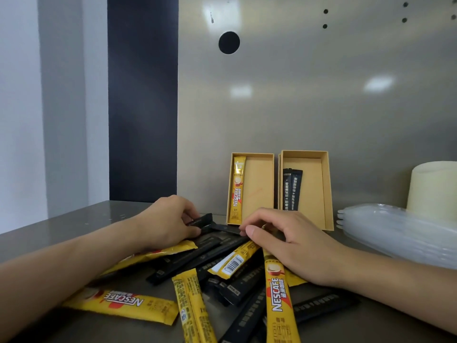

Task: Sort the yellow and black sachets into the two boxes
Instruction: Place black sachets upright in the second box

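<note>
Fingers of the left hand pinch a black sachet at the far edge of the pile, mid-pick in the sorting.

From the head view, the right hand lies curled on the heap with its fingers touching another black sachet; whether they grip it or only press it I cannot tell. One yellow sachet already lies in the left box, and black sachets in the right box, so sorting looks barely begun, with the mixed pile spread over the counter. Next, the pinched stick probably needs lifting over the right box's near rim. Both boxes stand just behind the hands, against the metal back wall; clear plastic lids crowd the right side.
</note>
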`<state>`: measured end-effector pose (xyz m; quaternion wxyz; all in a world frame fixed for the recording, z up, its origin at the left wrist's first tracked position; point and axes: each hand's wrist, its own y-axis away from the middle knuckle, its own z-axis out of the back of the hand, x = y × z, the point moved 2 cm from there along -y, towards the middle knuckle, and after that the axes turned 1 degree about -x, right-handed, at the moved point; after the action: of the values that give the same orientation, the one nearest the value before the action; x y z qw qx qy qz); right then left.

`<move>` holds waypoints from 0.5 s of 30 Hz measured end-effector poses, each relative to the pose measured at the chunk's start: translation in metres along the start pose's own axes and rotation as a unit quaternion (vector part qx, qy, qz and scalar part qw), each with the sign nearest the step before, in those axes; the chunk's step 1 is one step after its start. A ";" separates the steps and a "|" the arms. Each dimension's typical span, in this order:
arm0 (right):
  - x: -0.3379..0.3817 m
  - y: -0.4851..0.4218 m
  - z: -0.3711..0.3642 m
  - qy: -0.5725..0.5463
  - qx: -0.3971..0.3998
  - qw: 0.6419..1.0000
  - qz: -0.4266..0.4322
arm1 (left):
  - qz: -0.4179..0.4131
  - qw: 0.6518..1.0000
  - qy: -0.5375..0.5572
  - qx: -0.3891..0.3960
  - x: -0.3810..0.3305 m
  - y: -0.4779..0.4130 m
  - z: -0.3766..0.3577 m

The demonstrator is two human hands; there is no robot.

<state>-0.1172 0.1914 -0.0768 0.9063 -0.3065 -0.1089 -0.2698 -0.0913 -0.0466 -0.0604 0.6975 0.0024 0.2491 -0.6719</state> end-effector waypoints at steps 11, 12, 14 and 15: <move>-0.002 0.003 0.009 -0.055 -0.133 0.989 0.020 | -0.150 0.948 0.280 -0.020 -0.045 0.023 0.008; -0.001 0.003 0.010 -0.059 -0.140 0.988 0.031 | -0.158 0.946 0.284 0.010 -0.048 0.025 0.005; 0.001 0.004 0.010 -0.046 -0.145 0.987 0.059 | -0.170 0.941 0.288 0.051 -0.050 0.028 0.000; 0.002 0.003 0.010 -0.035 -0.143 0.986 0.076 | -0.177 0.939 0.287 0.066 -0.051 0.028 -0.001</move>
<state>-0.1142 0.1990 -0.0703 0.8665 -0.4498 -0.0776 -0.2019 -0.0638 0.0039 -0.0527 0.4643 0.1975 0.3901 -0.7702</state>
